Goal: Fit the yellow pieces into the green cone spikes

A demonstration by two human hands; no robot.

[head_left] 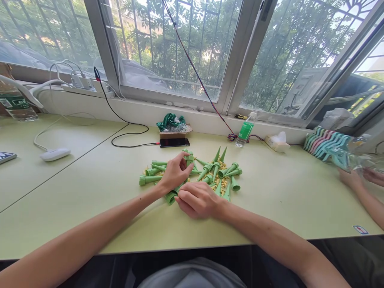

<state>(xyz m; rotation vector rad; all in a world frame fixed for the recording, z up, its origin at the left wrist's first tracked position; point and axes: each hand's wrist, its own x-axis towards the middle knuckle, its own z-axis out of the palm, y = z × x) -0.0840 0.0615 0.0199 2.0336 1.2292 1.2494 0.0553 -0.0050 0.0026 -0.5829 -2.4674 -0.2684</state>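
A pile of green plastic watering spikes (205, 172), hollow cones with ridged caps, lies on the table in front of me. Small yellow pieces (212, 185) are scattered among them. My left hand (176, 173) is over the left part of the pile, thumb and fingers closed around the ridged end of one green spike (189, 160). Closer to me, my right hand (199, 199) has its fingers pressed together at the near edge of the pile. Whatever it pinches is hidden by the fingers. Beside its fingertips lies a spike with its round open end (171, 197) towards me.
Behind the pile are a phone (174, 143) on a cable and a small box (172, 124) with green wrapping. A water bottle (245, 130) and a tissue pack (277, 142) stand by the window. At right, another person's hands (354, 179) touch plastic-wrapped hangers (327, 146).
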